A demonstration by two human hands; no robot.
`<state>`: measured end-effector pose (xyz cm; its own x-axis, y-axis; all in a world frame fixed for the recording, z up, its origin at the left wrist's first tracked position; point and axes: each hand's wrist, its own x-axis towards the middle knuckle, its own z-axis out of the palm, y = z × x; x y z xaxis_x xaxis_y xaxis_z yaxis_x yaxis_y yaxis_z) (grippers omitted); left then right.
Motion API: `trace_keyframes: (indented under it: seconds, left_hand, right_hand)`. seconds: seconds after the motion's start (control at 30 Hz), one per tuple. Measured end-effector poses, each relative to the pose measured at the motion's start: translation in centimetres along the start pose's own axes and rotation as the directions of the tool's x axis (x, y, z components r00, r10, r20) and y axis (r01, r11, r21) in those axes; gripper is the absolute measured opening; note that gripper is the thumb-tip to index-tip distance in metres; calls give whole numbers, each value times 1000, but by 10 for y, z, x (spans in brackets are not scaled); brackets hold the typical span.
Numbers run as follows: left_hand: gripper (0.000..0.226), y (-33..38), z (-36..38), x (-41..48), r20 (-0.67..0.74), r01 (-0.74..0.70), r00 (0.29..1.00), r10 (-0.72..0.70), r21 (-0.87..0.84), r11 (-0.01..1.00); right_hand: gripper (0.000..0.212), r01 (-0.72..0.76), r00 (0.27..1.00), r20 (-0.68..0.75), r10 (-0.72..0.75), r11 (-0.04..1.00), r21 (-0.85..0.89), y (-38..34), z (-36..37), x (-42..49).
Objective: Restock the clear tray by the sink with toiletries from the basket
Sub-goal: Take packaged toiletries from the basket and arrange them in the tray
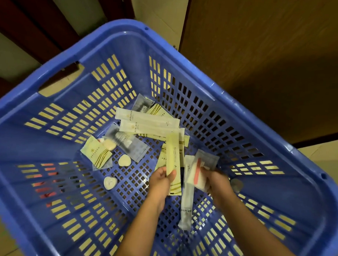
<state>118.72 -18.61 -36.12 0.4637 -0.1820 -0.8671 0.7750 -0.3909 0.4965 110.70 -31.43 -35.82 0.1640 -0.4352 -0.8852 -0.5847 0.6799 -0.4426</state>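
Inside blue basket [110, 35], left hand [159, 180] pinching yellow sachet [173, 155], right hand [217, 181] gripping packets [188, 190]

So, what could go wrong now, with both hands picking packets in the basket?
The right hand grips several packets at once; the long white packet hangs low and could slip out.
The left hand pinches the yellow packet near one end only, so it may drop.
The heart-shaped soaps lie apart from the pile and might be overlooked.
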Motion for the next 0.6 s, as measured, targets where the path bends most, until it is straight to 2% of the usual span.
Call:
trace_keyframes:
  seconds: [0.1, 0.17, 0.3, 0.4, 0.6]
  left_hand:
    - [21, 19, -3, -23, 152, -32, 987, 49, -108, 994]
    - [21, 33, -4, -42, 263, -43, 961, 79, -137, 990]
    - [27, 68, -11, -90, 388, -176, 906, 171, -23, 984]
    - [26, 89, -15, -133, 431, -256, 876, 215, 39, 966]
    - [24, 117, -23, -220, 501, -388, 823, 268, 151, 909]
  right_hand:
    - [14, 63, 994, 84, -68, 996, 60, -19, -2, -26]
    - [17, 91, 980, 169, -105, 992, 88, -34, -5, -45]
    - [18, 182, 944, 264, -198, 980, 82, -64, -13, -101]
    - [16, 260, 925, 274, -264, 964, 51, -75, -22, -148]
    - [12, 375, 898, 186, -398, 915, 145, -84, -51, -245]
